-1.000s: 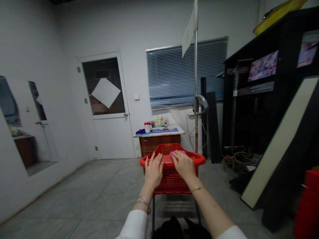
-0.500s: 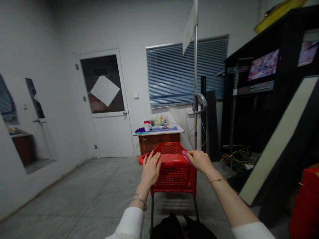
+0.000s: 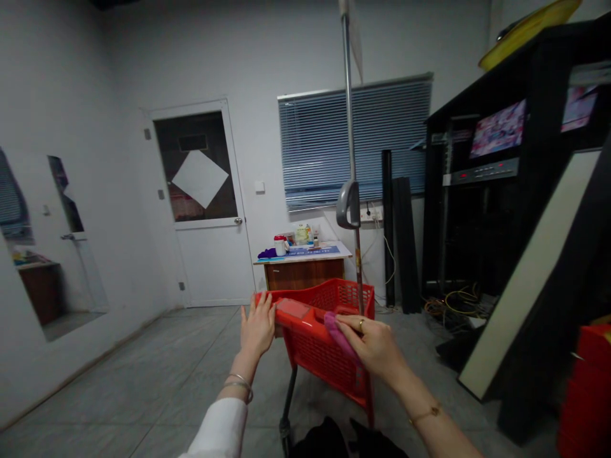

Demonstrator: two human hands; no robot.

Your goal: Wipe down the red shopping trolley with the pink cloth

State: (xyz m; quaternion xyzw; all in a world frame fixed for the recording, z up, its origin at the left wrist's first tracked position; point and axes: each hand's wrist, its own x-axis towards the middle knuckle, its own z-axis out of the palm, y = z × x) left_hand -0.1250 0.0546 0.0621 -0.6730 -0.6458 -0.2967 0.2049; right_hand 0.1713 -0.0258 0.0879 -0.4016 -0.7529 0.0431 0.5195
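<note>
Pink cloth [image 3: 338, 332] in right hand [image 3: 377, 346] touches cart rim [image 3: 305, 324], floor [image 3: 143, 375] leftward.

Between the left hand [image 3: 256, 329] and the pink cloth [image 3: 338, 332] in the right hand [image 3: 377, 343], the cart's red handlebar [image 3: 296, 310] leaves a bare stretch where fingers could pass. Toward 1 o'clock a metal pole [image 3: 350, 114] stands in the way (its grey loop handle [image 3: 341, 211] juts toward 9). Beyond the basket [image 3: 327, 362], a wooden desk [image 3: 305, 277] bars 12 o'clock. Concrete floor [image 3: 157, 381] lies open at 10; a leaning panel [image 3: 529, 280] obstructs 2.
</note>
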